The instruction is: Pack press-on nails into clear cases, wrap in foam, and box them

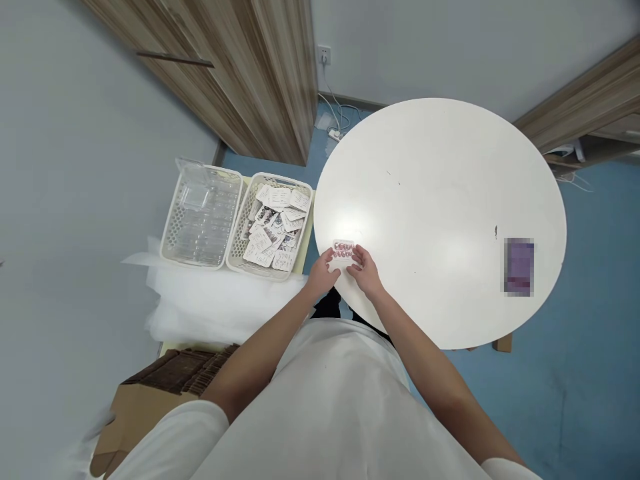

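A small pack of pink press-on nails (343, 249), two rows in what looks like a clear case, is at the near left edge of the round white table (440, 173). My left hand (323, 272) grips its left side, thumb and fingers curved toward it. On the opposite side, my right hand (367, 272) has its fingertips at the right edge of the pack. Whether the pack rests on the tabletop or is slightly lifted, I cannot tell.
Left of the table stand a basket (233, 259) of printed cards and a basket (173, 233) of clear plastic cases. White foam wrap (200, 303) and a cardboard box (133, 417) lie nearer me. A blurred purple item (520, 267) is on the table's right.
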`<state>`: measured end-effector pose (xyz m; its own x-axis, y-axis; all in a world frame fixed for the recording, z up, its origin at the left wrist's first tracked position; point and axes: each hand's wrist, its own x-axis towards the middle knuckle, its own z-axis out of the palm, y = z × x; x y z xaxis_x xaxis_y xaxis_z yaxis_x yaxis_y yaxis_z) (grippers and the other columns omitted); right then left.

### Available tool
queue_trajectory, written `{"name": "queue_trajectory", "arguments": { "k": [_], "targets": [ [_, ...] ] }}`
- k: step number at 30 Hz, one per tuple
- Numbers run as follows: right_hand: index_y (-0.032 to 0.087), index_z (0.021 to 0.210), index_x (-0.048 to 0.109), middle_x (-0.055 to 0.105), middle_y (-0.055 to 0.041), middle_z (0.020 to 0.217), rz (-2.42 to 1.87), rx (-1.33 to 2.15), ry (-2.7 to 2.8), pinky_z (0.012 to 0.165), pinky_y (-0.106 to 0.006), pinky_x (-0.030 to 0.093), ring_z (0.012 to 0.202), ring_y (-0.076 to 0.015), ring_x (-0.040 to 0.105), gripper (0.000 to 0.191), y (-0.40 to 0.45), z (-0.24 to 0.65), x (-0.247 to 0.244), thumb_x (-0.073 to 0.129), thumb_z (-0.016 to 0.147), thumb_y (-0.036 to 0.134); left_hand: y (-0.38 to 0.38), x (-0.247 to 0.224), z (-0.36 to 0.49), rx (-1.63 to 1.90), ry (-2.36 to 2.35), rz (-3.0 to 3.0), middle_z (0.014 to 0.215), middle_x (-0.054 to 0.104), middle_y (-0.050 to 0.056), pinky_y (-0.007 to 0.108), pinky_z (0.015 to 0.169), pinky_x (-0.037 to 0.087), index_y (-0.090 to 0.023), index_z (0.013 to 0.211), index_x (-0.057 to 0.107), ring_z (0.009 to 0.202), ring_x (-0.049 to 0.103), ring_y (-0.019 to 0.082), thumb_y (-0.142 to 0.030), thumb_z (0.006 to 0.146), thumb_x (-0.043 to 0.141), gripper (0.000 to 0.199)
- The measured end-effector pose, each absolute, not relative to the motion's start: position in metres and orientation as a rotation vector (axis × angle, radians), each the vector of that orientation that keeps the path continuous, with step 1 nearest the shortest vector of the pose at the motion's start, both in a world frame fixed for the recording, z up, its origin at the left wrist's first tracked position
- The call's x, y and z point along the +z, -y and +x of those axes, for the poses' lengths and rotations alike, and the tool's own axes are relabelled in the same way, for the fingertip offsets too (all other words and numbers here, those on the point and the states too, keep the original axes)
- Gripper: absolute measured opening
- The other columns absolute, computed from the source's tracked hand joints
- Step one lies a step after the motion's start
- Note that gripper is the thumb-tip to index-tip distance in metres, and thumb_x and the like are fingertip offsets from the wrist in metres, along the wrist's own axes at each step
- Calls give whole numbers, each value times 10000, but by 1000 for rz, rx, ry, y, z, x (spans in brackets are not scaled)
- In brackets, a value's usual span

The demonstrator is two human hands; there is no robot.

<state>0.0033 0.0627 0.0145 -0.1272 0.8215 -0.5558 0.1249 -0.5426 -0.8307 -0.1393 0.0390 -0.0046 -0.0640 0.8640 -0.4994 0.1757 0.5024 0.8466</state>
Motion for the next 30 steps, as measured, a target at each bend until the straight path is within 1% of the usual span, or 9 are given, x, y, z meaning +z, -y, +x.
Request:
{"name": "queue_trajectory", "arguments": {
  "k": [8, 17, 25, 30],
  "targets": [
    [249, 1292, 319, 365, -76, 1356, -1568, 1750, 1031, 967, -381, 373, 1200, -201, 403, 711, -85, -9, 14, 579, 636, 167, -62, -9, -154, 766, -1578, 921, 1325, 416, 97, 369, 995, 331, -201, 1320, 329, 1195, 412, 214, -105, 668, 558, 698],
    [254, 1313, 287, 349, -70, 1369, -1526, 1766, 1054, 973, -387, 368, 1209, -203, 393, 731, -97, -13, 8, 577, 646, 177, -71, -15, -158, 803, -1579, 933, 1332, 407, 92, 366, 1007, 322, -203, 1328, 307, 1203, 404, 204, -90, 678, 535, 699],
    [274, 1310, 301, 342, -63, 1378, -1516, 1761, 1059, 968, -401, 366, 1218, -218, 383, 745, -97, -13, 5, 601, 632, 194, -72, -12, -158, 796, -1576, 930, 1339, 398, 93, 371, 1002, 324, -209, 1330, 300, 1205, 400, 207, -88, 671, 540, 712],
    [281, 1292, 327, 347, -52, 1375, -1538, 1746, 1077, 972, -391, 363, 1221, -210, 380, 709, -96, -13, 10, 597, 642, 204, -72, -7, -159, 778, -1588, 921, 1345, 392, 91, 376, 997, 324, -215, 1331, 301, 1214, 389, 216, -91, 677, 541, 707]
  ]
}}
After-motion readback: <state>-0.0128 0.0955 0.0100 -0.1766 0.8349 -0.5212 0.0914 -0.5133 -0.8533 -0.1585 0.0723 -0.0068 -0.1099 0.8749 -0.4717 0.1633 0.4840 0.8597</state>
